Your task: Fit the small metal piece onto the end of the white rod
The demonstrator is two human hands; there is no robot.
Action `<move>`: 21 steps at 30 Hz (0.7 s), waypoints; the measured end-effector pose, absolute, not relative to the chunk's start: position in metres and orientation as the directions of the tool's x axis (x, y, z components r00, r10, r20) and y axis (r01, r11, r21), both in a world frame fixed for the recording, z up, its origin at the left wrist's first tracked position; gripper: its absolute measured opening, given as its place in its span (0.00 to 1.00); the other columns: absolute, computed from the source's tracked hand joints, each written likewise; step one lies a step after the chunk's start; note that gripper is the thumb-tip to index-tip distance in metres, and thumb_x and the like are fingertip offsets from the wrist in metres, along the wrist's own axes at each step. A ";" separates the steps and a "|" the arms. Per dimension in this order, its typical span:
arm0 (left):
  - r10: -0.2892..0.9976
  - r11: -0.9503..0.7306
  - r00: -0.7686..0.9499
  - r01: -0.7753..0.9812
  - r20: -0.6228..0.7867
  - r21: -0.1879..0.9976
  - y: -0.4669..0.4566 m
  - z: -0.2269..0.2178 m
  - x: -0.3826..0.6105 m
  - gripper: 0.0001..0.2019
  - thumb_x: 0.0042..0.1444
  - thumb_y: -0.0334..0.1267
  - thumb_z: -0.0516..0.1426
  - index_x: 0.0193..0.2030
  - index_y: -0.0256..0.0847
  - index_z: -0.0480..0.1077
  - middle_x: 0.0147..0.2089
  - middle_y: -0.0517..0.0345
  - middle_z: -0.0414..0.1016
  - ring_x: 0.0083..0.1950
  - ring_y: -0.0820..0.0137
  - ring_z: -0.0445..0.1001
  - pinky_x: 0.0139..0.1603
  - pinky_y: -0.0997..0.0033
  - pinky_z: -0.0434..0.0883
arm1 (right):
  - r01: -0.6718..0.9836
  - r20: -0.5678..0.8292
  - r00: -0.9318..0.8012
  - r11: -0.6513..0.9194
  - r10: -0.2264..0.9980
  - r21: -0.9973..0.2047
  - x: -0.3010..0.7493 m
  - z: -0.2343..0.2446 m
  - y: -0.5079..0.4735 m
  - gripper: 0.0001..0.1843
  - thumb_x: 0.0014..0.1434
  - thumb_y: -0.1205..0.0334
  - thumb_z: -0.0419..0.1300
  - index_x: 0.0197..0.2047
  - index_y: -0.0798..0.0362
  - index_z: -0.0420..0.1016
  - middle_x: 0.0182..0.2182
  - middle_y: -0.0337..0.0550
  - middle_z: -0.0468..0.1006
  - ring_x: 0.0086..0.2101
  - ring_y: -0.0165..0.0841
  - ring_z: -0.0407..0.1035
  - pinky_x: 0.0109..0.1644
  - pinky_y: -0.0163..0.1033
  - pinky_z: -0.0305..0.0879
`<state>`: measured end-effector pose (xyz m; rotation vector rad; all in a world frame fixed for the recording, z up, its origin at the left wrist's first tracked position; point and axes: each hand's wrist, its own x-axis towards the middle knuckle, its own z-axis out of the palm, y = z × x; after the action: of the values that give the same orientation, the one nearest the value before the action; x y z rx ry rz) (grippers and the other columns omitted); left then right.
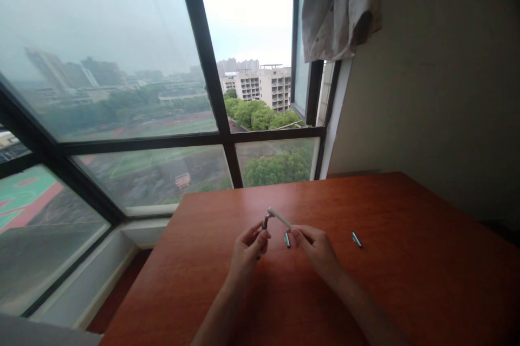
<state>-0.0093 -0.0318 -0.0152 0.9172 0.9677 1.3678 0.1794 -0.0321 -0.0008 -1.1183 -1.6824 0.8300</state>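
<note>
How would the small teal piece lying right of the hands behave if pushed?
The teal piece looks slim and rounded, so it would probably roll on the smooth table. Being so small, it is likely light and rigid; its sheen hints it may slip.

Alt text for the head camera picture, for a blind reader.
The right hand holds a slim white stick while the left hand pinches a dark part at its tip, over a red-brown table by a window. One teal cylinder lies between the hands, another to their right.

A slim white tube (280, 217) is tilted above the table (406, 281), its raised end just beside a small dark piece (265, 222).
</note>
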 end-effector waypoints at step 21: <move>0.987 -0.122 -0.139 -0.285 0.085 0.951 -0.029 -0.023 -0.014 0.20 0.49 0.43 0.65 0.49 0.43 0.76 0.28 0.59 0.74 0.27 0.76 0.65 0.27 0.76 0.60 | -0.049 0.064 -0.201 0.055 0.978 -0.997 0.169 -0.019 -0.030 0.28 0.57 0.38 0.55 0.35 0.58 0.78 0.19 0.36 0.63 0.19 0.25 0.54 0.21 0.31 0.46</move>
<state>-0.0135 -0.0290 -0.0227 0.9972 1.0208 1.5039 0.1687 -0.0303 -0.0187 -1.0294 -1.3514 1.3315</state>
